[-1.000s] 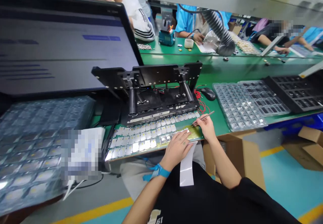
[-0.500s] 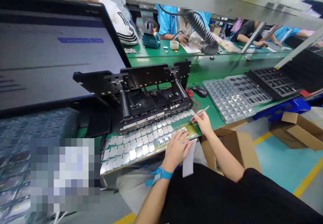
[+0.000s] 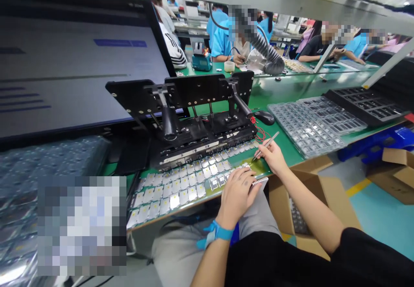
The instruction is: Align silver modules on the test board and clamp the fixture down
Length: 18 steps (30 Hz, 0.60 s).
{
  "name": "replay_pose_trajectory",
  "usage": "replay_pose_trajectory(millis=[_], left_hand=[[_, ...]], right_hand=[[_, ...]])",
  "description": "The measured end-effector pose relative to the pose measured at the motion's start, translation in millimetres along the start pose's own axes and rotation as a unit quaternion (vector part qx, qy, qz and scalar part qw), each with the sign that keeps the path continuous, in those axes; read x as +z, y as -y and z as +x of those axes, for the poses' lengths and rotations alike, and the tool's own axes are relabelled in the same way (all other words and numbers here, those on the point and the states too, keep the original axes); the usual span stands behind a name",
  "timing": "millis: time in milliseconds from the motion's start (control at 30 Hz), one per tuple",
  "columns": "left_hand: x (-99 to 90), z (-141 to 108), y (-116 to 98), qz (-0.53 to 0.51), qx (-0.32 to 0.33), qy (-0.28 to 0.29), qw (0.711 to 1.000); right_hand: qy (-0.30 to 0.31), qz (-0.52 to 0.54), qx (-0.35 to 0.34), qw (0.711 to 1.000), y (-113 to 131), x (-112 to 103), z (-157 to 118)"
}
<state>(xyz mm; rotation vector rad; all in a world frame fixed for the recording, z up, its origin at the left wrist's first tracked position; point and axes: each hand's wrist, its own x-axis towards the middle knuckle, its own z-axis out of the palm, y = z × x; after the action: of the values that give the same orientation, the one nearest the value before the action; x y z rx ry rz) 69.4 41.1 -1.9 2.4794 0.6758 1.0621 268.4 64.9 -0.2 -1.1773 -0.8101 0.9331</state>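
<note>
At the green table (image 3: 287,148), my right grip (image 3: 271,155) keeps slim metal tweezers (image 3: 274,137) pinched, tip by square silvery parts (image 3: 214,182) on yellow film (image 3: 258,166), so work stays there; can't tell if my left grip (image 3: 238,192) holds the white paper strip (image 3: 261,186)

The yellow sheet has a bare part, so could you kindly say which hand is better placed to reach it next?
Probably the right hand: it holds a slim metal tool, tip pointing down at the yellow sheet. The left hand lies farther left, a white strip by its thumb.
</note>
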Motion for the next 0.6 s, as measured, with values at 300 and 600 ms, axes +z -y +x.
replay_pose_trajectory(millis=[300, 600], left_hand=[[-0.6, -1.3, 3.8, 0.001, -0.007, -0.032, 0.999], [-4.0, -0.2, 4.3, -0.007, -0.050, -0.032, 0.998]], right_hand=[[0.020, 0.009, -0.010, 1.000, 6.4, 3.5, 1.0], [0.044, 0.013, -0.005, 0.999, 2.9, 4.8, -2.4]])
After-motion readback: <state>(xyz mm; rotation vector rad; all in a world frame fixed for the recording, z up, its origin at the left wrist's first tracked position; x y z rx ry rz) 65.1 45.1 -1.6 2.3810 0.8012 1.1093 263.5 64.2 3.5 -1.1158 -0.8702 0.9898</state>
